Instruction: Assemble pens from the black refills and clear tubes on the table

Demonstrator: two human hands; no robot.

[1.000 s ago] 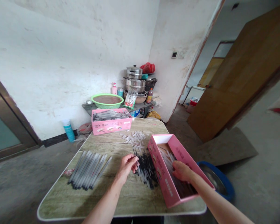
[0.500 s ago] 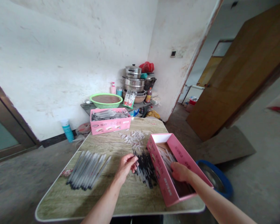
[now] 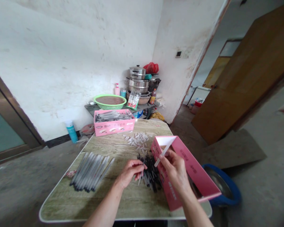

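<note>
My left hand [image 3: 132,172] pinches a thin dark refill over the left edge of a heap of black-tipped refills [image 3: 152,173]. My right hand [image 3: 176,168] holds a translucent white pen barrel [image 3: 163,153] between thumb and fingers, above the left wall of the right pink box [image 3: 195,168]. To the left, a row of translucent pens with dark ends [image 3: 91,171] lies side by side on the table. Small whitish pieces [image 3: 138,140] are scattered behind the heap. My right hand and wrist hide part of the box's inside.
Another pink box [image 3: 115,126], filled with pens, stands at the table's [image 3: 123,205] back left edge. Beyond it are a green basin [image 3: 110,101] and stacked steel pots [image 3: 137,82] on a low shelf. A blue-rimmed basin [image 3: 234,189] sits right of the table.
My right hand has come up out of the right pink box with a pen barrel and moved left. My left hand has shifted slightly right and down. The view has turned a little.
</note>
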